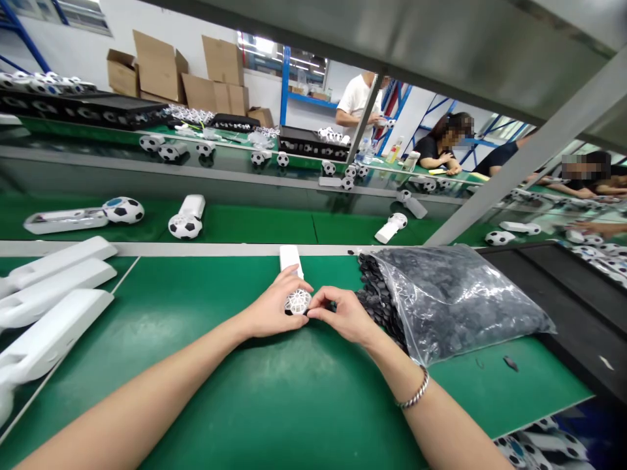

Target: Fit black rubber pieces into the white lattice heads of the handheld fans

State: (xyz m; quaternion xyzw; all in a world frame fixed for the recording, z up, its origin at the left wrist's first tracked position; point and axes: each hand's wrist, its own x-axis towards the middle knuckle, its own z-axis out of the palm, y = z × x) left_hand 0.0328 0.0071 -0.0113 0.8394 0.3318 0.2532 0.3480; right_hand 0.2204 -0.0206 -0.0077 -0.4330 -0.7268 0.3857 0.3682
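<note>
My left hand (pixel 274 305) is wrapped round the round head of a white handheld fan (pixel 290 258), whose handle points away from me. A white web-like grille (pixel 298 301) faces up on that head, with a dark patch along its lower rim. At the head's right edge, my right hand (pixel 343 313) has thumb and forefinger pinched together. Whatever they hold is too small and hidden to make out. Close to the right hand, an open clear plastic bag (pixel 460 300) spills small black plastic pieces (pixel 379 294) onto the green bench (pixel 294 405).
White fan bodies (pixel 59 326) lie at the left. Beyond the bench edge, football-patterned fans (pixel 186 225) rest on a green conveyor (pixel 274 225). A slanted metal post (pixel 490 176) and a black tray (pixel 578 294) stand at the right. Several people sit or stand farther back.
</note>
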